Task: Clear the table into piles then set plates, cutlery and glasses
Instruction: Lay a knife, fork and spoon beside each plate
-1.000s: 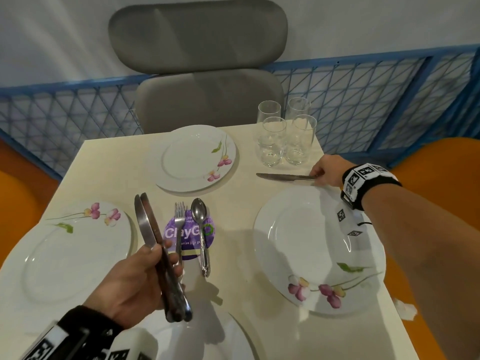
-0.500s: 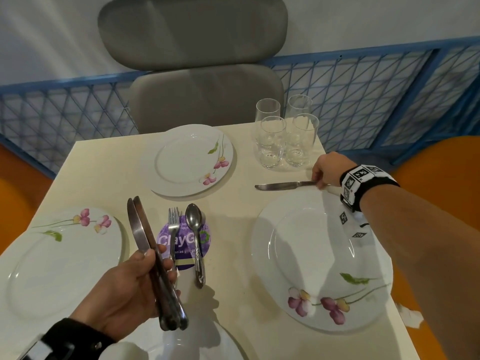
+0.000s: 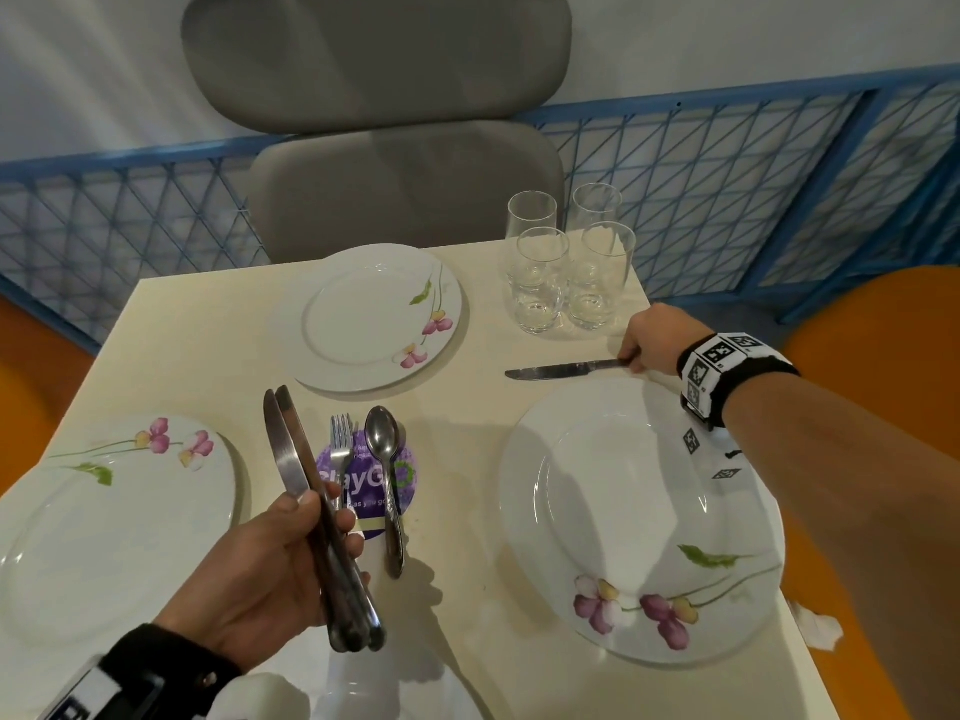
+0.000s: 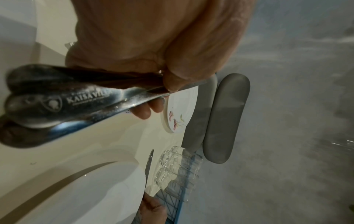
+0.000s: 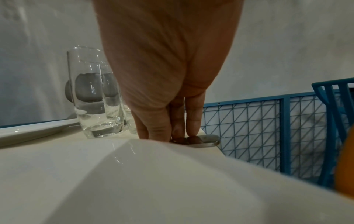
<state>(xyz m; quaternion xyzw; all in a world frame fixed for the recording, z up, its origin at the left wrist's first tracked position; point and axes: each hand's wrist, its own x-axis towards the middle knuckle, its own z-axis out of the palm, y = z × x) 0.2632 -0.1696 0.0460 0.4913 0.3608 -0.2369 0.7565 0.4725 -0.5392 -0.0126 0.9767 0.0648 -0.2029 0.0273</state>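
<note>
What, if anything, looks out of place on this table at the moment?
The four glasses stand bunched at the far right corner, and a fork and spoon lie across the purple sticker mid-table. Nothing looks spilled or broken.

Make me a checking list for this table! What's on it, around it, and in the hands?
Surface: cream table.
Job's things: four plates, one per side; four glasses bunched far right; fork and spoon mid-table; lone knife beside right plate.
Clutter: purple sticker under fork and spoon; crumpled paper by right edge.
Hands: left hand holds spare knives; right hand holds lone knife's handle.
Cables: nothing seen.
Surroundings: grey chair, blue mesh fence, orange seats.
</note>
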